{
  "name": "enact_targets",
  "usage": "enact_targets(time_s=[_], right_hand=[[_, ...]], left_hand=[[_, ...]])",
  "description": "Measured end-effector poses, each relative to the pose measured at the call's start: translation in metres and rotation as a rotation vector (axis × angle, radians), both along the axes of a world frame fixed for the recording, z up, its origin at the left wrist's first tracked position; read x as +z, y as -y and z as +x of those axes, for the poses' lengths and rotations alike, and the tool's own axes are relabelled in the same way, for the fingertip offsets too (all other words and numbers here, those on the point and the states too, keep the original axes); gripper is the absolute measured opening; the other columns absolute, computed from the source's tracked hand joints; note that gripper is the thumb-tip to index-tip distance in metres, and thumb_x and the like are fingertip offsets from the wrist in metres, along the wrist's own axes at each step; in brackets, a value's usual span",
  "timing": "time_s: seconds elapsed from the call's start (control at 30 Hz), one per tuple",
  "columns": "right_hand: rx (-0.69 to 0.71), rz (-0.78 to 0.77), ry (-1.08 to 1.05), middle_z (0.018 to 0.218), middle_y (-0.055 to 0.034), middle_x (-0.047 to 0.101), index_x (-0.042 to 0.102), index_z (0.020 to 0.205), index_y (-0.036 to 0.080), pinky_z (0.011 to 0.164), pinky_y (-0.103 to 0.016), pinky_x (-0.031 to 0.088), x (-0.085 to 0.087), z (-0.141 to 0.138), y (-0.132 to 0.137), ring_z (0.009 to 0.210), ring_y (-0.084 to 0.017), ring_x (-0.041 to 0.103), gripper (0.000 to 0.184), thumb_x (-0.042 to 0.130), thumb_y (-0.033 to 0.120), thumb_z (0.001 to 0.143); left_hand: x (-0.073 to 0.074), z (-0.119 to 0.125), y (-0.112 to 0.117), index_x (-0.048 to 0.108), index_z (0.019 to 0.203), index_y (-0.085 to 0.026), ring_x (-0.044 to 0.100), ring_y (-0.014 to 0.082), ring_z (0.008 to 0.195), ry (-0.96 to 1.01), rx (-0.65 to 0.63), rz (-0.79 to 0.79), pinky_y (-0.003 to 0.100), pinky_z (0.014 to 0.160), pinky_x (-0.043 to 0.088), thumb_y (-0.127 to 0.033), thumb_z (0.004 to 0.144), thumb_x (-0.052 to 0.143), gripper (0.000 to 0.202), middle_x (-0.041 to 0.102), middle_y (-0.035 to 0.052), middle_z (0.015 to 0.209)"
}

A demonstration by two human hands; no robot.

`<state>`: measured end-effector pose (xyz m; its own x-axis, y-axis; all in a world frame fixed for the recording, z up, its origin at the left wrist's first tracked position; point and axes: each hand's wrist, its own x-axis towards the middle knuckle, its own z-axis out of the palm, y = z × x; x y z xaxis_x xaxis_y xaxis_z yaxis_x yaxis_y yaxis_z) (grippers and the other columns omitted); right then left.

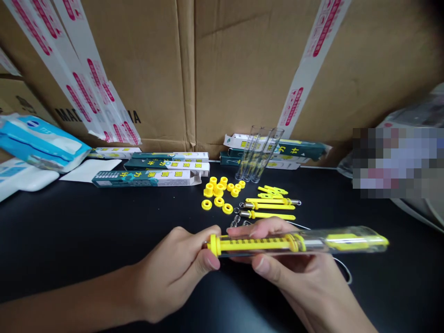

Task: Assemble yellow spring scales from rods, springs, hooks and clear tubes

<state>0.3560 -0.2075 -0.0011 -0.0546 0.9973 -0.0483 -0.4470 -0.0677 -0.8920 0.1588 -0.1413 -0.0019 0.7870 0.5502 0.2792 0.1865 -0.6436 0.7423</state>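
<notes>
A clear plastic tube [347, 241] with a yellow scaled rod and metal spring inside lies level above the black table. My left hand [173, 273] pinches the yellow cap [214, 244] at the tube's left end between thumb and fingers. My right hand [305, 282] grips the tube's middle from below, thumb on the near side. Just beyond my hands lie loose yellow rods with springs [268, 207] and several yellow caps and rings [219, 192].
Empty clear tubes [258, 152] lean against green and white boxes [277, 150] at the back. More such boxes [152, 171] lie to the left, beside blue and white packets [38, 143]. Taped cardboard cartons [222, 69] wall off the back. A blurred patch sits at right.
</notes>
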Motion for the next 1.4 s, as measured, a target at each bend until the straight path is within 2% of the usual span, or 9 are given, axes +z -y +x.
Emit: enact_targets(time_s=[0.23, 0.47, 0.6, 0.7, 0.9, 1.1, 1.2, 1.27, 1.4], right_hand=[[-0.021, -0.023, 0.069, 0.099, -0.0043, 0.081, 0.076, 0.089, 0.028, 0.089, -0.036, 0.061, 0.001, -0.001, 0.002, 0.093, -0.024, 0.077, 0.016, 0.087, 0.028, 0.077], [-0.073, -0.014, 0.108, 0.098, -0.0049, 0.080, 0.074, 0.090, 0.027, 0.087, -0.034, 0.060, -0.003, -0.004, 0.001, 0.094, -0.024, 0.075, 0.016, 0.085, 0.031, 0.079], [-0.038, -0.002, 0.136, 0.097, -0.0049, 0.080, 0.074, 0.091, 0.027, 0.085, -0.032, 0.059, -0.004, -0.001, 0.002, 0.094, -0.024, 0.075, 0.015, 0.084, 0.031, 0.081], [0.004, 0.004, 0.087, 0.093, -0.0031, 0.079, 0.074, 0.093, 0.027, 0.083, -0.028, 0.059, -0.003, 0.001, 0.002, 0.090, -0.020, 0.075, 0.012, 0.082, 0.029, 0.084], [0.005, -0.091, -0.106, 0.088, -0.0010, 0.079, 0.075, 0.100, 0.024, 0.081, -0.023, 0.061, -0.004, -0.001, 0.001, 0.080, -0.014, 0.076, 0.014, 0.079, 0.029, 0.088], [-0.003, -0.081, -0.141, 0.093, -0.0041, 0.081, 0.074, 0.100, 0.022, 0.083, -0.031, 0.064, -0.003, -0.004, -0.005, 0.083, -0.018, 0.078, 0.018, 0.081, 0.029, 0.086], [0.017, -0.109, -0.120, 0.097, -0.0047, 0.081, 0.075, 0.099, 0.022, 0.083, -0.032, 0.064, -0.003, -0.010, -0.003, 0.086, -0.019, 0.078, 0.019, 0.083, 0.027, 0.084], [0.032, -0.121, -0.100, 0.099, -0.0044, 0.081, 0.075, 0.097, 0.021, 0.085, -0.032, 0.064, -0.004, -0.014, -0.002, 0.090, -0.021, 0.078, 0.020, 0.085, 0.026, 0.080], [0.076, -0.103, -0.058, 0.095, -0.0036, 0.082, 0.075, 0.092, 0.021, 0.090, -0.034, 0.062, -0.010, -0.018, -0.001, 0.094, -0.022, 0.078, 0.024, 0.090, 0.023, 0.074]], left_hand=[[-0.006, 0.002, 0.000, 0.049, 0.087, -0.020, 0.036, 0.0114, 0.045, -0.057, -0.002, 0.054, 0.028, 0.049, 0.028, -0.053, 0.107, 0.016, 0.051, 0.042, -0.0059, 0.063], [-0.004, 0.004, 0.001, 0.053, 0.091, -0.019, 0.053, 0.0155, 0.051, -0.235, 0.008, 0.122, 0.029, 0.053, 0.034, -0.052, 0.106, 0.004, 0.061, 0.062, 0.0014, 0.069], [-0.002, 0.005, 0.002, 0.056, 0.096, -0.016, 0.055, 0.0172, 0.050, -0.288, -0.007, 0.133, 0.030, 0.054, 0.036, -0.058, 0.103, -0.003, 0.072, 0.062, 0.0027, 0.068], [-0.001, 0.004, 0.002, 0.056, 0.098, -0.016, 0.057, 0.0170, 0.056, -0.242, -0.025, 0.125, 0.029, 0.057, 0.038, -0.057, 0.104, 0.003, 0.068, 0.062, 0.0024, 0.073], [0.000, 0.003, 0.003, 0.056, 0.085, -0.018, 0.048, 0.0112, 0.054, -0.094, -0.040, -0.165, 0.024, 0.053, 0.036, -0.061, 0.104, 0.017, 0.061, 0.052, -0.0024, 0.069], [-0.001, 0.012, 0.004, 0.062, 0.086, -0.015, 0.057, 0.0143, 0.056, 0.133, 0.190, -0.524, 0.024, 0.052, 0.043, -0.062, 0.103, 0.021, 0.065, 0.062, 0.0019, 0.066], [0.002, 0.020, 0.003, 0.065, 0.088, -0.016, 0.066, 0.0196, 0.080, 0.292, 0.310, -0.525, 0.030, 0.075, 0.053, -0.051, 0.105, 0.032, 0.051, 0.071, 0.0057, 0.084], [0.004, 0.026, 0.003, 0.066, 0.090, -0.017, 0.067, 0.0233, 0.099, 0.435, 0.317, -0.588, 0.036, 0.094, 0.051, -0.043, 0.103, 0.033, 0.044, 0.074, 0.0072, 0.098], [0.006, 0.038, 0.004, 0.069, 0.093, -0.014, 0.068, 0.0296, 0.109, 0.604, 0.227, -0.915, 0.045, 0.102, 0.049, -0.044, 0.097, 0.025, 0.053, 0.076, 0.0122, 0.107]])
